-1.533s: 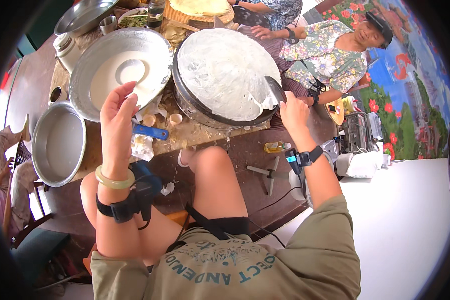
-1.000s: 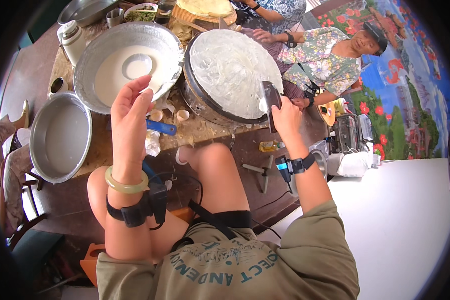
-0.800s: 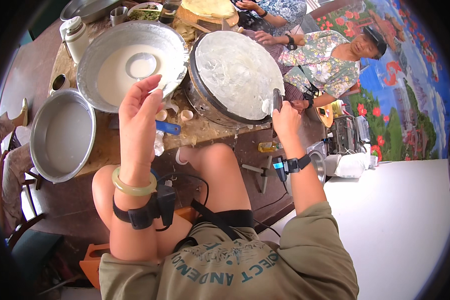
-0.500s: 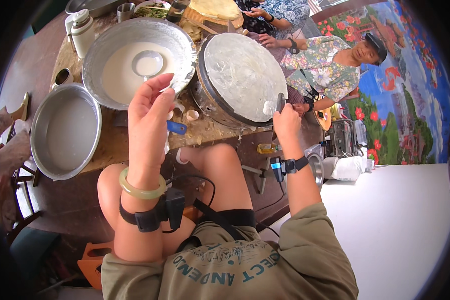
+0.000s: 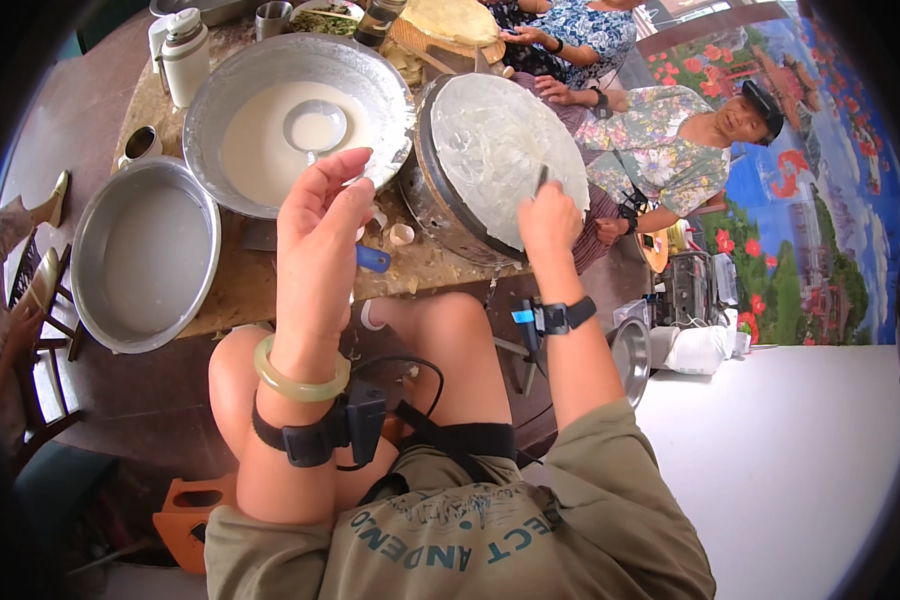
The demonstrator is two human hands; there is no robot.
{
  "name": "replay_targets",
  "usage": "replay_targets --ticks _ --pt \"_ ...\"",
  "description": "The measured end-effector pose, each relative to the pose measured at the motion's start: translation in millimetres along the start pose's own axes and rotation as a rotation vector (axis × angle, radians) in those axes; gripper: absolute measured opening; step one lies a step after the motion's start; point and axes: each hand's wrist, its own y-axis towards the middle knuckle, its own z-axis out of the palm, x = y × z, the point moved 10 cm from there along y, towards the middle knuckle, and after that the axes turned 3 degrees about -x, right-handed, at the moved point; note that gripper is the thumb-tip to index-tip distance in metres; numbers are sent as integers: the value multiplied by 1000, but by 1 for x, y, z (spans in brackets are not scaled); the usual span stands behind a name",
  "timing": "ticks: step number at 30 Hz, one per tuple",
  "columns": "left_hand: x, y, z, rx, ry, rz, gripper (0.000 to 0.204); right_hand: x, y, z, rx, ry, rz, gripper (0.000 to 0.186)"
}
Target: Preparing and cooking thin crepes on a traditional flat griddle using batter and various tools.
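My right hand [image 5: 550, 228] is closed on a tool at the griddle's near right; a short dark part of the tool, perhaps a scraper or spreader [image 5: 542, 178], shows above my fist. Beneath it, a thin layer of pale batter [image 5: 490, 135] with streaks and ridges covers the round griddle [image 5: 432, 190]. My left hand [image 5: 320, 225] hovers before the large metal basin [image 5: 205, 150], its fingers loosely bent, the thumb apart, with nothing visible in them. White batter [image 5: 255, 135] fills part of that basin, and a ladle [image 5: 315, 127] floats in it.
A second metal basin [image 5: 150, 265] of greyish liquid stands left. Near the table edge lie a blue-handled tool [image 5: 373, 259] and eggshells [image 5: 401, 234]. A white thermos [image 5: 184, 60] and a cup [image 5: 142, 145] stand behind. People sit beyond the griddle, one in a floral shirt [image 5: 660, 150].
My right hand has moved left and inward over the griddle with the tool, leaving fresh ridges in the batter. My left hand stays raised in much the same pose. The whole view has shifted slightly.
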Motion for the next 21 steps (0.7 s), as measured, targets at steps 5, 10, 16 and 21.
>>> replay_targets --ticks 5,10,16,21 --pt "3 4 3 -6 2 -15 28 49 27 -8 -40 169 -48 28" --pt "3 6 -2 -32 19 -17 28 24 50 -17 -95 270 -91 28" --pt "8 8 -3 -45 68 -12 28 -12 57 -16 20 490 -388 26" --pt "10 10 -5 -55 103 -10 28 -31 68 -2 386 617 -631 24"
